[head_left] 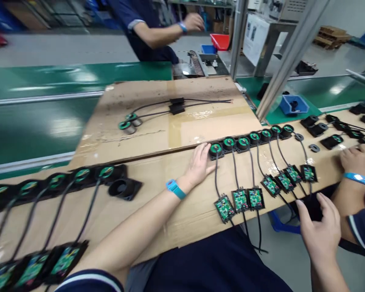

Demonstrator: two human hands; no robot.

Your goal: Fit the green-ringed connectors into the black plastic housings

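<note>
My left hand (199,162) rests flat on the cardboard sheet (158,182), its fingertips touching the nearest round black-and-green part (215,149) at the left end of a row of several such parts (254,138). Black wires run from each part to small green circuit boards (240,200) near the front edge. My right hand (320,231) hovers open below the table edge on the right, holding nothing. A teal wristband (175,189) sits on my left wrist.
A second blurred row of wired parts (48,182) lies at the left beside a black housing (124,188). Two loose wired parts (129,123) lie farther back. A co-worker's hand (357,160) works at the right. Another person (158,28) stands behind the green conveyor (42,121). A metal post (288,56) rises right.
</note>
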